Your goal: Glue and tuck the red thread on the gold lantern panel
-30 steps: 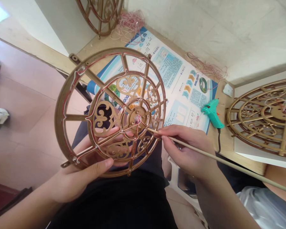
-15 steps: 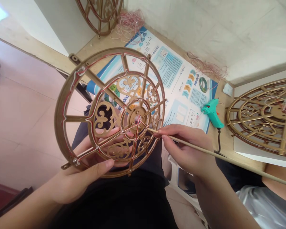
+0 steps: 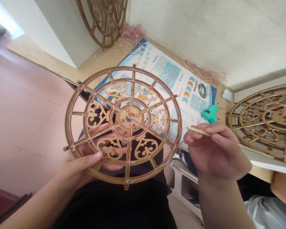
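My left hand [image 3: 85, 162] grips a round gold openwork frame [image 3: 72, 98] by its lower left rim, thumb on the front and fingers behind. Thin red and white wires run along the frame's spokes and meet at its hub [image 3: 130, 117]. The frame faces me over my lap. My right hand [image 3: 214, 152] is closed in a pinch on a thin wooden stick [image 3: 197, 130], whose tip points left and stands a little clear of the frame's right rim.
A printed poster [image 3: 166, 73] lies on the wooden table, with a teal glue gun [image 3: 211, 114] at its right edge. Another gold frame [image 3: 267, 119] lies on a white board at right, a third [image 3: 102, 19] leans on the wall. Loose wire [image 3: 131, 33] is piled nearby.
The frame has turned to face me more squarely and shifted right. My right hand has drawn the stick away from the hub to the right, off the frame.
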### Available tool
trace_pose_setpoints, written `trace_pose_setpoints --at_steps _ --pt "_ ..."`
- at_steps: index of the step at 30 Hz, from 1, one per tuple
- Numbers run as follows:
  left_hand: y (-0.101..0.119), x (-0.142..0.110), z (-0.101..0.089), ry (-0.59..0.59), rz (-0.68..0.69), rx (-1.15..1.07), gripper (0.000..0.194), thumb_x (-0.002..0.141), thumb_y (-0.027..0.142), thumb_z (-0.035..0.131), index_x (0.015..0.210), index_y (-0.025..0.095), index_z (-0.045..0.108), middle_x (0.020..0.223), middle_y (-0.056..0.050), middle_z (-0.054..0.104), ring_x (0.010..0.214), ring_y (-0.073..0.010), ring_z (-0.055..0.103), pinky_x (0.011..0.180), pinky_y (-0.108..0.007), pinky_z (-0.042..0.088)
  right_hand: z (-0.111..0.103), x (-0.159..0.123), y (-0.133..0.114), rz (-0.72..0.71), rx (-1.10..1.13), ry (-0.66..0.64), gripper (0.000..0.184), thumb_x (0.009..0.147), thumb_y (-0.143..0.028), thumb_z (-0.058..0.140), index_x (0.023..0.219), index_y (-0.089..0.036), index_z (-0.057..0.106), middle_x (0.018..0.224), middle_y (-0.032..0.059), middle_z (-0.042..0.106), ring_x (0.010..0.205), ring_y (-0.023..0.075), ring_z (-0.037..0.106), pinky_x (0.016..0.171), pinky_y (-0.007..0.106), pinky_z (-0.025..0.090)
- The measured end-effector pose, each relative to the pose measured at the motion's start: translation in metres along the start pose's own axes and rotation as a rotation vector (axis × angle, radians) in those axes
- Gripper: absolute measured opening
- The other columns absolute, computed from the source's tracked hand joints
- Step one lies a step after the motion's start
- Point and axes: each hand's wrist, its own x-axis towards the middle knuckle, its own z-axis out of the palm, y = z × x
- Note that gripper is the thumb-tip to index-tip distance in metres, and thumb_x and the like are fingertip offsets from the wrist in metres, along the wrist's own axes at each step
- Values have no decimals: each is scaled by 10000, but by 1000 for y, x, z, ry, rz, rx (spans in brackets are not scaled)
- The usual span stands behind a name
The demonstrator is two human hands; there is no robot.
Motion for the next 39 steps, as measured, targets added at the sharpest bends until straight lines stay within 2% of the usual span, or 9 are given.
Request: trace_pose_setpoints --at_steps 5,9,13,18,21,26,29,32,39 --pt "1 2 -2 -110 -65 -97 692 939 321 772 1587 295 530 1165 -86 806 955 -284 815 911 -428 704 -3 -3 -9 -52 -58 27 191 928 -181 676 1019 -207 842 821 26 771 698 163 729 622 293 625" --pt "2 5 7 -155 -46 -162 620 913 309 790 1504 226 622 974 -79 823 683 -204 783 750 -342 718 -6 -4 -21 -133 -165 96 141 908 -247 733 982 -250 853 713 27 709 577 180 649 454 342 516" --pt "8 7 18 -150 -2 -163 527 900 291 797 1408 195 697 837 -58 803 648 -192 768 699 -300 709 -13 -2 -31 -175 -201 140 74 894 -251 808 948 -240 859 698 31 695 565 151 582 420 328 455" --pt "11 6 17 -160 5 -99 442 904 335 795 1305 155 757 680 -57 762 687 -257 793 664 -299 708 -15 -5 -31 -212 -200 138 78 901 -215 812 968 -204 852 718 34 702 581 143 591 421 320 473" --pt "10 3 9 -156 -9 -93 491 922 343 772 1377 164 722 705 -65 772 780 -299 811 676 -335 716 -5 -9 -28 -229 -301 140 106 927 -167 775 1002 -207 839 774 52 724 650 172 657 469 337 523" --pt "8 3 1 -146 -13 -76 567 924 351 770 1454 179 668 773 -74 786 973 -333 807 851 -419 715 15 -12 -32 -316 -503 110 231 892 -43 741 1051 -193 816 849 47 733 712 189 690 547 354 539" --pt "7 7 4 -73 66 -16 658 871 320 833 1491 220 634 953 -84 813 1050 -325 794 929 -426 696 19 -13 -33 -287 -698 -20 329 865 24 725 1098 -198 791 935 25 757 799 167 724 657 317 596" --pt "4 10 6 -26 108 66 753 857 320 857 1551 274 568 1202 -106 788 1095 -328 784 947 -436 688 20 -14 -24 -158 -860 -161 290 911 -10 712 1096 -227 762 979 -1 769 858 127 737 763 253 615" --pt "-2 -1 8 137 10 144 863 877 340 850 1641 315 450 1431 -137 689 1297 -401 685 989 -492 663 27 -14 11 -72 -986 -167 172 1001 -141 677 1119 -260 717 1018 -20 775 919 110 745 832 212 602"
